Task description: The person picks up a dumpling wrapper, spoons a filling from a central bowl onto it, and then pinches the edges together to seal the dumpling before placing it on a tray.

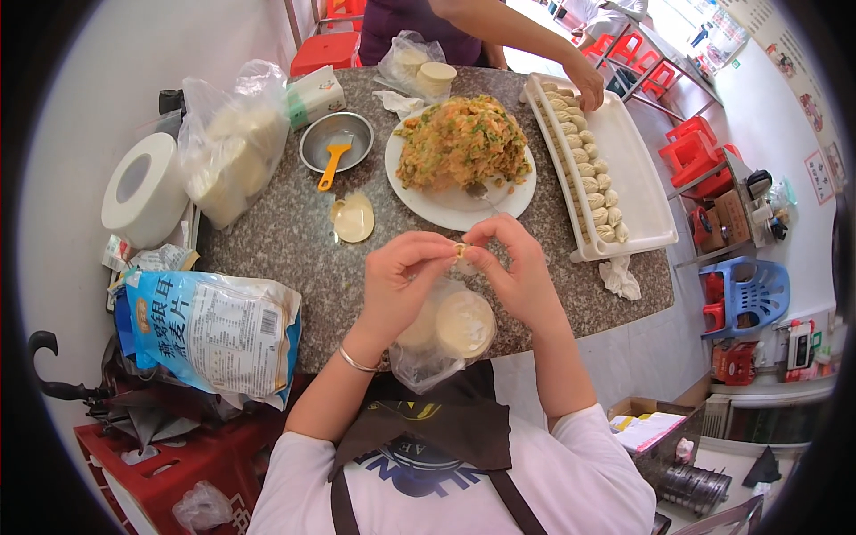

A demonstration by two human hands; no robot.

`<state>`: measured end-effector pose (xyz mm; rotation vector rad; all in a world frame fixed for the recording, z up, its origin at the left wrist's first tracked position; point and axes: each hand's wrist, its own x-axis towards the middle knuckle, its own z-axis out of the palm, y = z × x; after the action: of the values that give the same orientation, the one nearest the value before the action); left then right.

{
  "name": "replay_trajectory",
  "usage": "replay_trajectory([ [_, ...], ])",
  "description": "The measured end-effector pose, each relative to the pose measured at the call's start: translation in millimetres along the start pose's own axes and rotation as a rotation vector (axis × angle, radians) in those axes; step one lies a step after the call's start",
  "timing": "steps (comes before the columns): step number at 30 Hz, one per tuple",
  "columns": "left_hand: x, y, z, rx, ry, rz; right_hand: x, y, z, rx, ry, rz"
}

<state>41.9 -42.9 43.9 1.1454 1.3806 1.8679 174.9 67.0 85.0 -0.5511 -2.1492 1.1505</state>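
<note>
Between the fingertips of my left hand and my right hand I pinch a small dumpling with some filling showing. Just beyond is a white plate heaped with orange and green minced filling, a metal spoon stuck in its near edge. Below my hands, a stack of round dough wrappers sits in a clear plastic bag. A few loose wrappers lie left of my hands. Rows of pleated dumplings fill the left side of a white plastic tray.
Another person's hand reaches into the tray's far end. A metal bowl with a yellow-handled scraper, a tissue pack, a bag of wrappers and a blue food bag stand left. Crumpled tissue lies by the tray.
</note>
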Motion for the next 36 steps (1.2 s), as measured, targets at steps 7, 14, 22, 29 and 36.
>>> replay_trajectory([
  [7,2,6,2,0.066,0.025,0.02,1,1,5,-0.026,-0.011,-0.03],
  [14,4,9,4,0.053,0.087,-0.018,7,3,14,-0.018,0.003,-0.04],
  [22,4,-3,1,-0.625,0.156,-0.38,12,1,24,0.092,0.088,-0.007],
  [29,4,-3,1,-0.551,0.148,-0.353,15,1,25,0.031,0.066,-0.051],
  [36,7,3,5,-0.441,0.199,-0.291,13,5,30,0.011,0.076,-0.097],
])
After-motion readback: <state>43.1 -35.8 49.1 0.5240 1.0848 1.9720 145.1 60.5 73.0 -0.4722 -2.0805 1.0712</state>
